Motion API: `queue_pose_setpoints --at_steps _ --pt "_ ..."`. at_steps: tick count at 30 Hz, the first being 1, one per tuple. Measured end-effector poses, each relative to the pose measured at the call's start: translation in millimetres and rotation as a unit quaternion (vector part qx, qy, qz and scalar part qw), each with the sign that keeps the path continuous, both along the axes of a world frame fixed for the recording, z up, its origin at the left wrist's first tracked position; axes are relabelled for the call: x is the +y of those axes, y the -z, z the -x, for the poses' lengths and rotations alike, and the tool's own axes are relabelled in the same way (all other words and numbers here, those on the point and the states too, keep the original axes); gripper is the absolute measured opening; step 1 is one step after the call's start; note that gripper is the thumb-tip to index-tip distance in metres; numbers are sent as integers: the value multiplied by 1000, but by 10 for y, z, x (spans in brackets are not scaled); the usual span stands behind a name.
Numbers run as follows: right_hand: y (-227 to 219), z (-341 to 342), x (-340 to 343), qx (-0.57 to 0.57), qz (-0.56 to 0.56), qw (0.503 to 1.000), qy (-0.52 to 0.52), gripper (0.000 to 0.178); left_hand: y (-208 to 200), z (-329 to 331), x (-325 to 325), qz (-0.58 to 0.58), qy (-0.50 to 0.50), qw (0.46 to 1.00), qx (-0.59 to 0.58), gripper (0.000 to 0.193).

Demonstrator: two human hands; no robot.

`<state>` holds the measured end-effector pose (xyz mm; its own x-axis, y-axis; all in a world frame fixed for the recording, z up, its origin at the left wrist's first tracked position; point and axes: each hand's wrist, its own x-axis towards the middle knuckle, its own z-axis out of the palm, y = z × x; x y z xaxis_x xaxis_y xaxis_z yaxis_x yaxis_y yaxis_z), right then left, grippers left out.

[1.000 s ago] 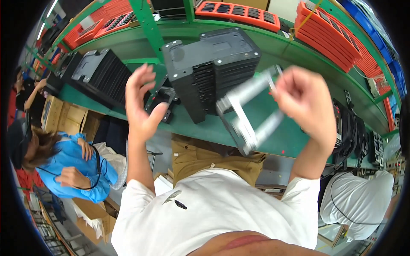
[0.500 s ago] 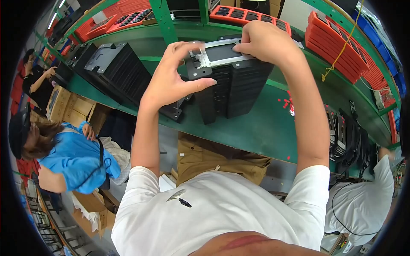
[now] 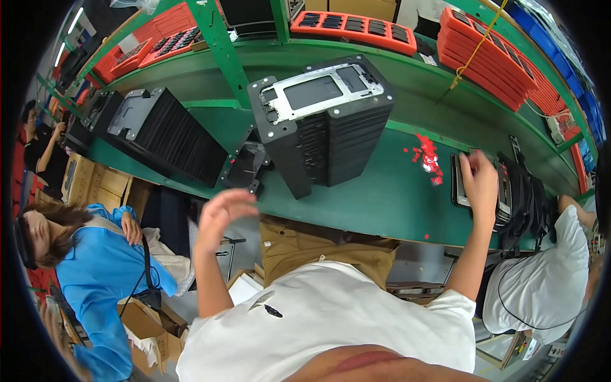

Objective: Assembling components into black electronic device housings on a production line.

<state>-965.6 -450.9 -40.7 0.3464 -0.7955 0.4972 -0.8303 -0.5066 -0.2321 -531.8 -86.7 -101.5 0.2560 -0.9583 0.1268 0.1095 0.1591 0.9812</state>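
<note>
The grip of the right hand (image 3: 480,184), thumb and fingers bent and parted, is at the far end of a dark-edged frame (image 3: 457,186) to the right of the tall black stack (image 3: 363,137); whether the fingertips have closed on it cannot be told. The frame is directly under and just left of that hand, its long axis running roughly from the back of the counter (image 3: 394,197) toward the near edge. The left hand (image 3: 219,219), slightly blurred, hangs well apart from it, left of the stack and just off the near edge, its fingers loosely curled around nothing.

A silver plate (image 3: 338,81) lies flat on top of the stack, its long axis running left to right, at an angle to that of the frame. Between stack and frame, the green counter shows as an open strip, broken toward the back by scattered red bits (image 3: 428,159). Room is tighter right of the frame, where a packed row (image 3: 505,197) of similar pieces stands close. Behind the stack, a green shelf (image 3: 254,54) bounds the space; left of it, loose black parts (image 3: 245,167) lie near its foot.
</note>
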Motion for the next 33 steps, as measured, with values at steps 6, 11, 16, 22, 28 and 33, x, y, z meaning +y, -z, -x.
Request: queue_pose_setpoints --at_steps 6,11,16,22,28,33 --pt "844 662 -126 249 90 955 135 37 256 546 -270 -134 73 988 -20 41" --pt "801 690 -300 230 65 943 231 30 167 820 -606 -124 151 980 -35 42" --pt "583 721 -100 48 253 947 189 14 99 1033 -794 -90 199 974 -59 43" --pt "237 -198 1117 -211 258 932 -141 19 -167 1670 -1196 -15 182 983 -36 60" --pt "308 -808 1635 -239 67 856 -453 20 370 1668 -1461 217 176 956 -93 86" --pt "366 -1040 1575 -553 -313 671 -382 28 121 1770 -1341 109 59 902 -413 100"
